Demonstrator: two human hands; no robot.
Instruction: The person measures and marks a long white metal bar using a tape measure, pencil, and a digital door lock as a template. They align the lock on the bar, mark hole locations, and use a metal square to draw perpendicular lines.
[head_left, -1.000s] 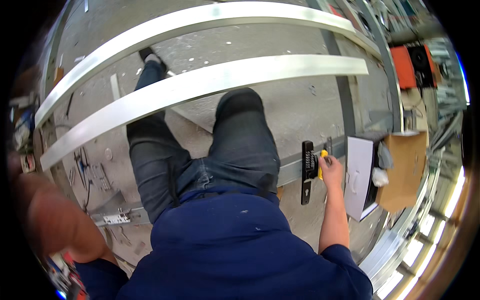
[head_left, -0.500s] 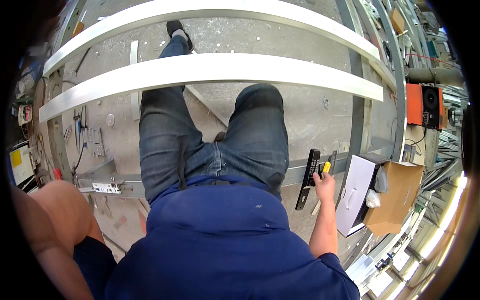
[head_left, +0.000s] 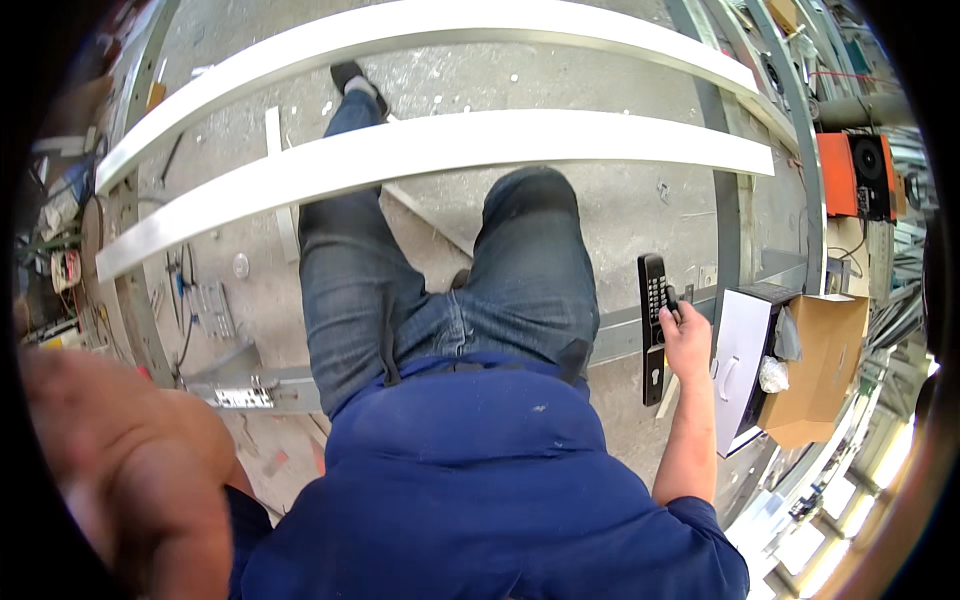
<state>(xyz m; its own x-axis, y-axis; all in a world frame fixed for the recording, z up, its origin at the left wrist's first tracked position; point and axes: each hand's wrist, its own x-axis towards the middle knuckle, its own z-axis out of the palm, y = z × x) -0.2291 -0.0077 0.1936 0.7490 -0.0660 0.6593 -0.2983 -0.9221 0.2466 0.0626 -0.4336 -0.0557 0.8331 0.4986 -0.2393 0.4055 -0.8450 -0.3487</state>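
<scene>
A long black keypad door lock is right of my thigh, its rows of buttons up and a keyhole opening near the lower end. My right hand is closed at its right side, fingertips on a black part that looks like its lever handle. No yellow tool shows at the hand. My left arm is bent and raised close at the lower left; the left hand is smeared and its fingers cannot be made out.
Two white bars span the metal frame over my legs. An open cardboard box with a white side stands right of my hand. An orange-and-black machine sits farther right. A metal lock body rests on the frame's left. Cables and tools lie left.
The yellow tool seen at my right hand is out of sight. The lock has turned more upright in view, and my right hand is at its handle. My left arm has shifted and blurs.
</scene>
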